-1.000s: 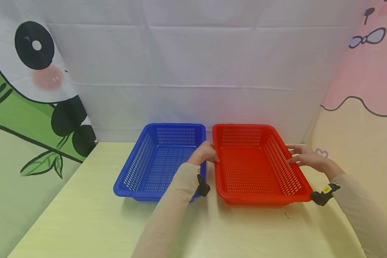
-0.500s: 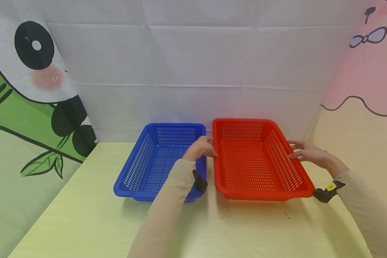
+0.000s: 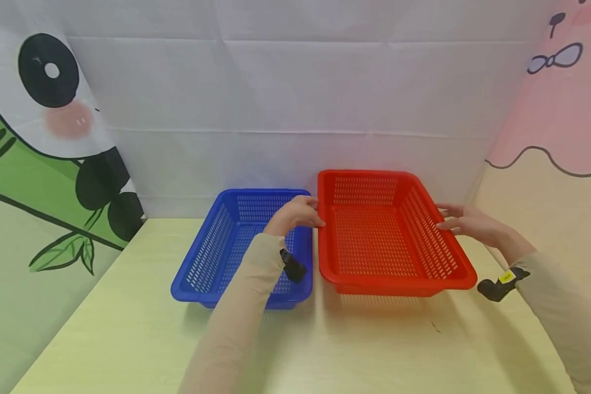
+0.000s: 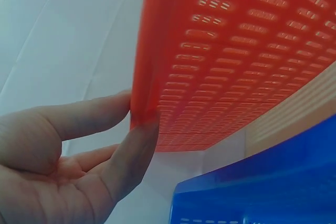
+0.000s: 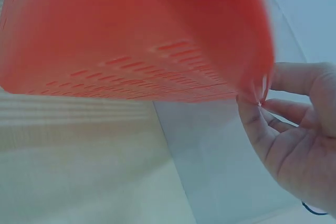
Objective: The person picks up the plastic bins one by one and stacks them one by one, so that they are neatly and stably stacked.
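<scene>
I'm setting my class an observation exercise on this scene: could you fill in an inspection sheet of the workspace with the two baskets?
Surface: pale yellow table, with shadows below both baskets.
Job's things: red basket held raised off the table; blue basket standing on the table to its left.
Clutter: nothing seen except a small dark mark on the table, too small to identify.
Left grip: pinches the red basket's left rim.
Right grip: pinches its right rim.
Cables: nothing seen.
Surroundings: creased pale cloth behind; panda-like drawing at left, pink drawing at right.
</scene>
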`<state>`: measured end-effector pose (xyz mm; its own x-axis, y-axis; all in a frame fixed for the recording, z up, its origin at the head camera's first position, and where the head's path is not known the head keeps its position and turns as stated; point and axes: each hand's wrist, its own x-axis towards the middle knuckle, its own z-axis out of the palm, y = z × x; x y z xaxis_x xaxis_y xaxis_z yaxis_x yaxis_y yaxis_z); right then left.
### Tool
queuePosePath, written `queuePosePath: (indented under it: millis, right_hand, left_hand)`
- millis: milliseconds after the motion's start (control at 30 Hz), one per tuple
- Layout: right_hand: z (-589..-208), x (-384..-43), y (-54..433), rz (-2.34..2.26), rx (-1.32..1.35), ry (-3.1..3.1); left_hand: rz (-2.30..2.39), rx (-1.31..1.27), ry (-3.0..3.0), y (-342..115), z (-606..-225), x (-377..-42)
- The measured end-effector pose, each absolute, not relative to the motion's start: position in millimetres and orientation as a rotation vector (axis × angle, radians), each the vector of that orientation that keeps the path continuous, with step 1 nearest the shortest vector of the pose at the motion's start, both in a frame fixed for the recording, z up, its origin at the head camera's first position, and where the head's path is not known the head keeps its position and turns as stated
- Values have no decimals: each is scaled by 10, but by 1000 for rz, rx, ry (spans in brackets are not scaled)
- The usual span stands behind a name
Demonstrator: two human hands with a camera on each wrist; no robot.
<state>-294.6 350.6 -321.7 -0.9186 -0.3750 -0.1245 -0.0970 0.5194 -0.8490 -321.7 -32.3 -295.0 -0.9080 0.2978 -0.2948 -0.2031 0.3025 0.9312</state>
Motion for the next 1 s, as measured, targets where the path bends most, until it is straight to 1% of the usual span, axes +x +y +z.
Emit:
queuePosePath:
  millis: [633,867,1000]
  right_hand:
    - [-2982,-3006,3198,-1376,-441,2418]
    - [-2888,-3028,3073,-1431,-475,2412]
    - [-2813,-3047,3021,-1430,-470,2438]
  left_hand:
    - [1599,103,2224,-738,-2666,-3216]
    - [1617,56,2230,-825,-2546,-3198]
    - [1621,81,2251,-880,-2481,-3185]
